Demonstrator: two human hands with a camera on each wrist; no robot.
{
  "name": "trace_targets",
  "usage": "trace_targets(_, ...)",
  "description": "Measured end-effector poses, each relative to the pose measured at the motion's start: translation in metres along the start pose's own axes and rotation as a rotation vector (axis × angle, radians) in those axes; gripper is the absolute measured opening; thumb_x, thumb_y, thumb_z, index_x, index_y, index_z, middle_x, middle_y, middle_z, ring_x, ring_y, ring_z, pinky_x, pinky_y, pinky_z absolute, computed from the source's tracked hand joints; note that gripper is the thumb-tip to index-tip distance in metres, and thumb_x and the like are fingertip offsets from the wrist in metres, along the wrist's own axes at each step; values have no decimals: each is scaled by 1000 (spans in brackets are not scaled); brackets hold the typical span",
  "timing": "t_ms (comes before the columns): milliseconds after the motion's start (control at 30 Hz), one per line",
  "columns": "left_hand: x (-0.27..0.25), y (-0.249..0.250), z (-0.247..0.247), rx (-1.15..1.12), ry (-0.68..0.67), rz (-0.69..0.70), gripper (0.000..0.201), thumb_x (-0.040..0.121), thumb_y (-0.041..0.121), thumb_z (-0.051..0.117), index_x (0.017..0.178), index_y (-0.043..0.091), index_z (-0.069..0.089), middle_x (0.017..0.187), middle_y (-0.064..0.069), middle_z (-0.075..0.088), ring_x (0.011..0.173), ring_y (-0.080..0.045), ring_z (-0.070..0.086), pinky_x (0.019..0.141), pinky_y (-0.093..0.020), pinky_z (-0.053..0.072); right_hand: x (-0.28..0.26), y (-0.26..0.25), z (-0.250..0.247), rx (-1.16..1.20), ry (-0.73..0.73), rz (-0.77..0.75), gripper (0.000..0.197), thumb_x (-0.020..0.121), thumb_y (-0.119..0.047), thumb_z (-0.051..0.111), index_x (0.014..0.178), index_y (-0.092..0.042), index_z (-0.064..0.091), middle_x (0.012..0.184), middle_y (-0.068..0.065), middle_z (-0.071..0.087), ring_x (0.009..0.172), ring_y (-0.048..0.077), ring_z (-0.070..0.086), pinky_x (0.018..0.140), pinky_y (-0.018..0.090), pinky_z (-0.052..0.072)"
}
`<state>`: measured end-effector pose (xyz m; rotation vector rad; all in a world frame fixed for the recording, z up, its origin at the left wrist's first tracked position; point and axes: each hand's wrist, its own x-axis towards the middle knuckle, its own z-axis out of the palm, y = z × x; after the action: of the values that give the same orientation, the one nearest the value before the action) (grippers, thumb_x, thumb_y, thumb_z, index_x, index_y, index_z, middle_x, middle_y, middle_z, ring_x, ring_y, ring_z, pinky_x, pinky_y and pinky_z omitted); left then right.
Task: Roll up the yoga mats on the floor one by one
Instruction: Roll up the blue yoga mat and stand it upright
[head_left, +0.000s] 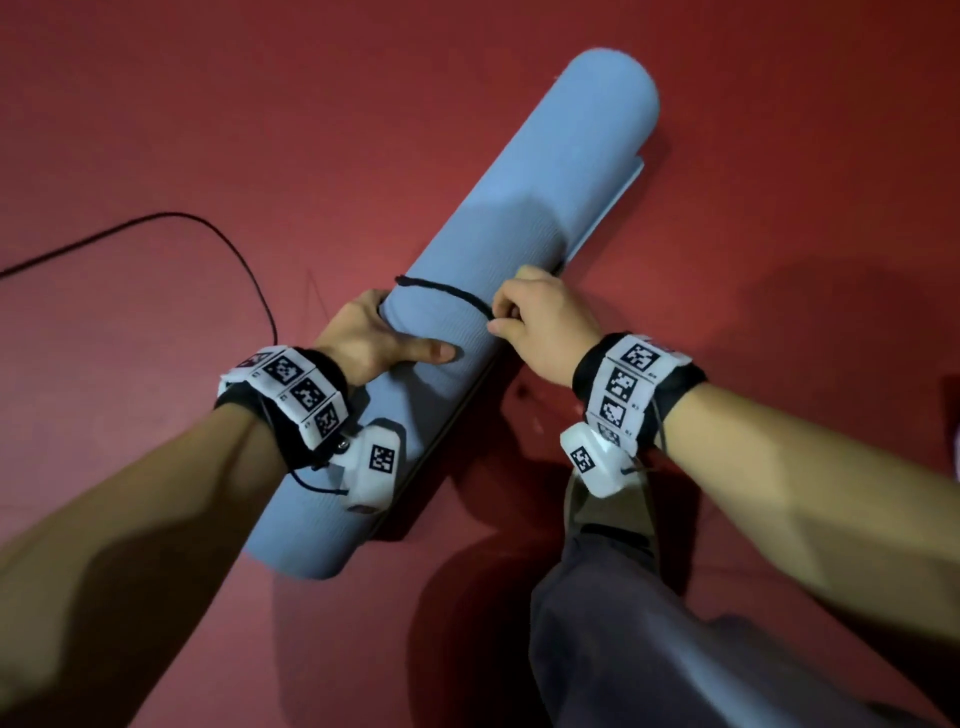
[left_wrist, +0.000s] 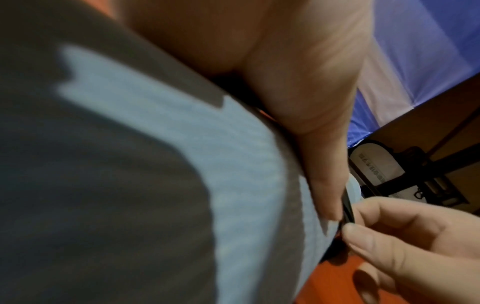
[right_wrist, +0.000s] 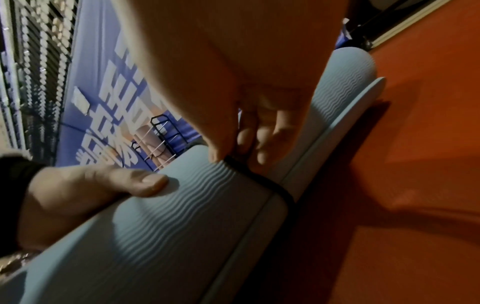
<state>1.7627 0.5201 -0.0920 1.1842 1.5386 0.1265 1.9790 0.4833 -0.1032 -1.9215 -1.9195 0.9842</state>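
Red floor (head_left: 779, 156): left hand (head_left: 374, 338) grips rolled blue mat (head_left: 519, 218), thumb on top; right hand (head_left: 540, 322) pinches black band (head_left: 441, 291).

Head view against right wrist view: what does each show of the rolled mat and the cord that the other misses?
Only the head view shows the whole rolled light-blue foam yoga mat end to end on the red floor, a loose black cable on that floor, and both wrist bands.

Only the right wrist view shows the mat's wavy ribbed texture, its loose outer edge, a blue printed banner and a black wire rack.

Both show the black cord across the roll, pinched by the right hand, and the left hand gripping the mat.
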Motion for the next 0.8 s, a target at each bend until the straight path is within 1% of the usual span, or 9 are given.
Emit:
trace_targets(67, -8, -2, 1, -31, 31, -16, 92, 39, 49, 101, 118, 23, 61, 105, 9, 73, 94, -10, 70, 85, -34, 58, -3, -4, -1, 35, -42, -23, 12, 85, -20, 74, 81, -15, 64, 87, -5, 49, 80, 18, 54, 78, 35, 46)
trace_targets(200, -45, 10, -5, -125, 132, -40, 82, 52, 38, 99, 118, 25, 52, 106, 12, 66, 94, -4, 63, 83, -29, 53, -15, -29, -20, 231, 26, -34, 3, 86, -11, 69, 84, -9, 70, 84, -4, 58, 79, 12, 54, 80, 30, 45)
trace_targets(267, -72, 30, -12, -231, 152, -54, 75, 53, 31, 100, 115, 21, 58, 102, 10, 73, 92, -9, 70, 84, -33, 58, -20, -45, -43, 329, 70, 51, 5, 89, -11, 65, 91, -12, 70, 81, -9, 61, 77, 12, 56, 80, 33, 50)
trace_targets(367, -122, 78, -32, -326, 144, -39, 45, 64, 18, 95, 94, 26, 62, 83, 15, 76, 83, -10, 74, 78, -34, 61, -29, -74, -92, 510, 139, 223, 11, 89, -15, 64, 100, -18, 63, 78, -11, 59, 76, 18, 61, 79, 46, 56)
trace_targets(467, -178, 141, -65, -393, 140, 4, 39, 67, 15, 93, 93, 24, 65, 85, 10, 77, 84, -14, 75, 70, -31, 61, -41, -117, -159, 610, 154, 302, 36, 82, -42, 66, 112, -26, 55, 90, -6, 66, 91, 22, 67, 82, 53, 56)
trace_targets(567, -236, 216, -112, -459, 141, 34, 49, 65, 19, 94, 105, 20, 65, 98, 4, 78, 89, -15, 75, 74, -35, 62, -53, -185, -244, 702, 112, 310, 75, 67, -65, 70, 132, -35, 46, 114, 2, 66, 103, 18, 66, 89, 47, 56)
trace_targets(667, -292, 301, -165, -500, 155, 88, 73, 55, 29, 99, 117, 19, 62, 105, 1, 76, 94, -17, 74, 79, -38, 62, -60, -267, -330, 894, 19, 273, 94, 64, -55, 83, 143, -35, 35, 129, 7, 63, 112, 17, 64, 92, 38, 54)
trace_targets(733, -330, 366, -206, -506, 187, 132, 85, 47, 34, 101, 121, 20, 62, 107, 2, 76, 97, -17, 74, 81, -37, 61, -59, -325, -397, 977, 15, 215, 97, 61, -52, 87, 141, -40, 33, 134, 4, 62, 119, 20, 62, 100, 48, 51)
trace_targets(800, -368, 428, -247, -516, 205, 196, 84, 48, 33, 101, 122, 20, 63, 107, 1, 76, 98, -18, 73, 85, -42, 61, -56, -382, -465, 1030, 20, 166, 98, 62, -46, 87, 142, -38, 31, 136, 2, 61, 122, 19, 61, 103, 51, 49)
